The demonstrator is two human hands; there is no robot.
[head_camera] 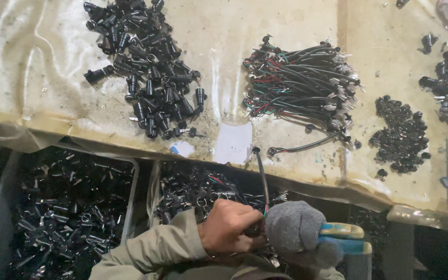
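Three heaps on bench (37,62): black connectors (146,72), wired leads (302,83), small black caps (401,136); two bins (130,171) below.

White label, maybe paper (233,143), small white-blue scrap (182,149), both at table edge

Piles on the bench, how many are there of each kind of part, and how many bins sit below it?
Piles of black plugs: 1
Bundles of wires: 1
Piles of small black caps: 1
Bins of black parts under the bench: 2
Total: 5
The parts in each pile are too many to count.
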